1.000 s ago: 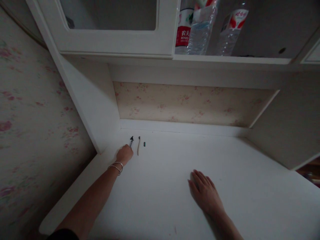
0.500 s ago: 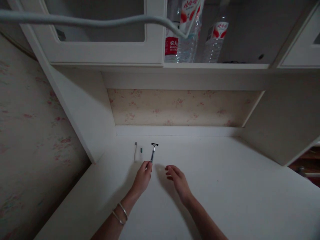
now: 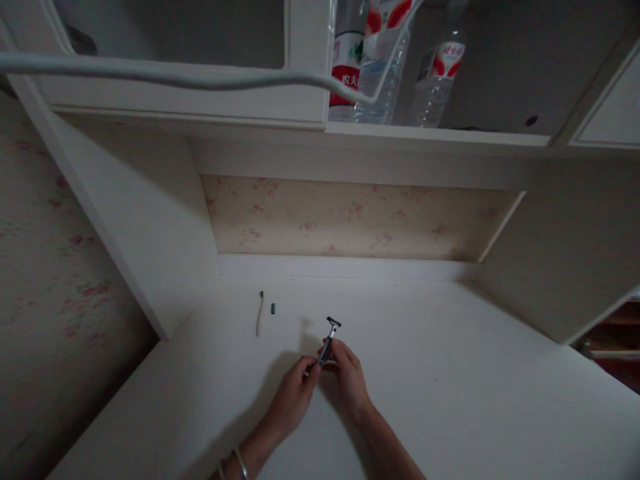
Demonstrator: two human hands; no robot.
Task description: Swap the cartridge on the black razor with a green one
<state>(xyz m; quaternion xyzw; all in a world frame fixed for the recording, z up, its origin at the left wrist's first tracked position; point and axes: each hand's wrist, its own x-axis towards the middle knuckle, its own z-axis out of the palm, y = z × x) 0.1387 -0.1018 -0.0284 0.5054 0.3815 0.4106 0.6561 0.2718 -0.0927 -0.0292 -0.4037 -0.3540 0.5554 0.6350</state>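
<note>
Pink-flowered, cream-coloured wallpaper [image 3: 83,287] covered the wall at the far left, beside the white upright side panel [image 3: 135,220] of a cabinet. A thick, pale grey cord [image 3: 200,81] ran from the left edge across the upper part of the view, ending in a bend before the bottles. Below, two thin silver-coloured bangles [image 3: 241,462] circled the left wrist. On the white tabletop [image 3: 450,413] lay a slender toothbrush with a pale handle and dark head [image 3: 259,317], its head toward the back, and just to its right a small, dark green cylinder [image 3: 273,309]. Nearer the front, the left hand [image 3: 295,399] was closed around the lower end of a razor with a dark handle and silver neck [image 3: 326,347], which was held tilted above the tabletop between both hands, head pointing up and away. The right hand [image 3: 351,379] had its thumb and fingers together on the handle, closer to the head. Above, clear plastic bottles with red-and-white labels [image 3: 387,60] stood in an open cabinet compartment [image 3: 500,80].
</note>
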